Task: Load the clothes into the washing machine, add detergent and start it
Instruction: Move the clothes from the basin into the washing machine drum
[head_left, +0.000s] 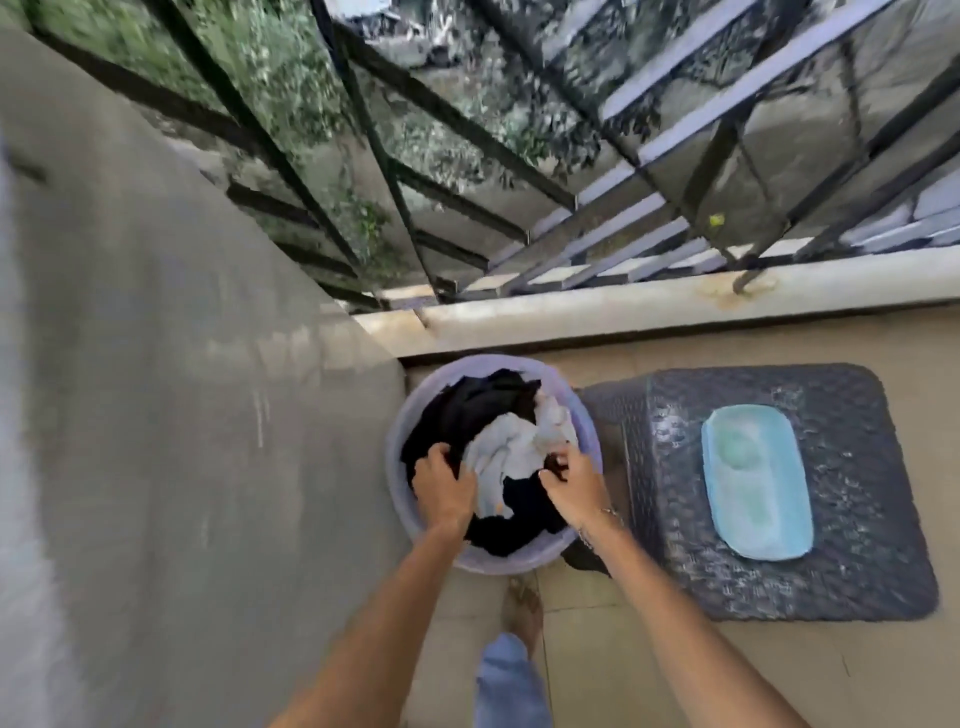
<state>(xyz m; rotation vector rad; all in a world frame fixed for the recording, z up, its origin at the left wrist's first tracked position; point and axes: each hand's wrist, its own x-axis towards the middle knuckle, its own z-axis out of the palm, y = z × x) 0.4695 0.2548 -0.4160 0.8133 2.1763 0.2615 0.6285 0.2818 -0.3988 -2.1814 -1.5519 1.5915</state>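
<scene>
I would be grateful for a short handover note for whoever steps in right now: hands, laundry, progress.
Left hand: gripping dark clothes in the purple tub.
Right hand: gripping dark cloth beside the white garment in the tub.
The tub stands on the floor by the wall, next to a dark woven stool bearing a light blue tray.
Done: nothing loaded. No washing machine or detergent in view.
Left: carry, load, detergent, start.

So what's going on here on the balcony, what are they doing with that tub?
A person is bent over a round tub on the floor, both hands in a pile of dark and white clothes. The left hand and right hand are each gripping fabric. No washing machine is in view.
</scene>
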